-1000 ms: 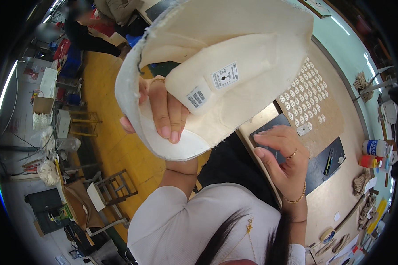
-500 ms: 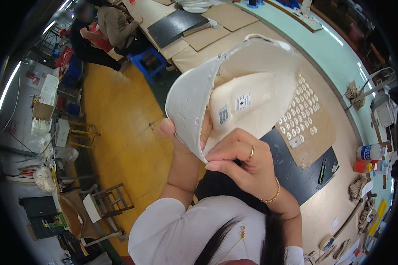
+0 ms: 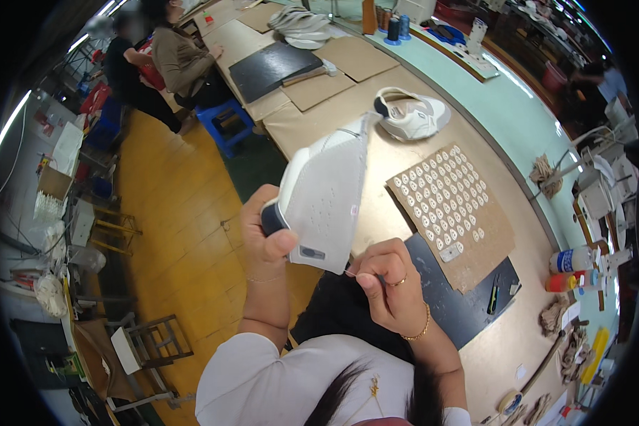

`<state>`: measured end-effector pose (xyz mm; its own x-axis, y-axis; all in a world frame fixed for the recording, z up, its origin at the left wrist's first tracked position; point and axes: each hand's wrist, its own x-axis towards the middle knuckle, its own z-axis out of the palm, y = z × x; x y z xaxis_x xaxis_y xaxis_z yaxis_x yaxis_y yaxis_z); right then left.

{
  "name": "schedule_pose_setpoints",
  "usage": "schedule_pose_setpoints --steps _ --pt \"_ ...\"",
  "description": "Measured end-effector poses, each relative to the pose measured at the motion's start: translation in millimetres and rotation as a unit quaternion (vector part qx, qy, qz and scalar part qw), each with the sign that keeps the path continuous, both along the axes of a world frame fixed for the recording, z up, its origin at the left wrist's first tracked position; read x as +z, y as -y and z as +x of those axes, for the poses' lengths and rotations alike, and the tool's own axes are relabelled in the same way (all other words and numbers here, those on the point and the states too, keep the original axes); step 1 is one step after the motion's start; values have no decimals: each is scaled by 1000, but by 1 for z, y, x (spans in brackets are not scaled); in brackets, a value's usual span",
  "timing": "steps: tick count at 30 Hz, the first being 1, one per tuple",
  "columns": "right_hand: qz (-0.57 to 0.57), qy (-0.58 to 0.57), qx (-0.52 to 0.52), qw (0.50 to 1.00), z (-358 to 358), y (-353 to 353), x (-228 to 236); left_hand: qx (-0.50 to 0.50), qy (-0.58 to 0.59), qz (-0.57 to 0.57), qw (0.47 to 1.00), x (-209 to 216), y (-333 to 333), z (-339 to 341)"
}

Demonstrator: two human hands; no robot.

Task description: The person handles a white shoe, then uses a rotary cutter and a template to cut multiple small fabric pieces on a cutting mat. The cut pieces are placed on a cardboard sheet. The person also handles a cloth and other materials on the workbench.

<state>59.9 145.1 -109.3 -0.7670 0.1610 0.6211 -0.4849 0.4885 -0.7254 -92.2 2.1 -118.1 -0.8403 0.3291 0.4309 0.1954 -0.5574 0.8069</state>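
A white shoe upper (image 3: 323, 206) with a perforated side, dark heel lining and small grey patch is held up in front of me. My left hand (image 3: 266, 231) is closed round its heel end, thumb on the near side. My right hand (image 3: 390, 280) is closed in a pinch just beside the lower corner of the upper. A thin thread (image 3: 351, 273) runs from that corner to the pinched fingertips. Across the table lies another white and grey shoe upper (image 3: 415, 117), beyond a brown card with rows of small white oval labels (image 3: 440, 195).
On the table (image 3: 383, 220), a dark mat (image 3: 468, 312) holds a thread snipper or cutter (image 3: 493, 295). Further off are a black board (image 3: 273, 71), cardboard sheets (image 3: 355, 60) and stacked uppers (image 3: 298, 27). Bottles (image 3: 571, 260) stand at right. Two people work at far left near a blue stool (image 3: 224, 128).
The upper has turned from showing its open inside to showing its outer side. My left hand has shifted to the heel, and my right fingers have drawn slightly off its edge.
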Motion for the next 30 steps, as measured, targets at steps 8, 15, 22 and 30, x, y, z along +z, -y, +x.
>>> schedule_pose_setpoints --steps 8,15,22,30 --pt "-255 35 24 966 1 2 -11 -59 79 -63 993 32 -16 12" --pt "-254 19 -29 967 33 -19 -18 -60 99 -22 993 28 -26 8" --pt "51 201 -524 826 149 -139 -70 -116 91 100 984 5 -19 -2" --pt "72 400 -626 666 219 -150 -171 -319 88 133 934 -25 -27 -9"
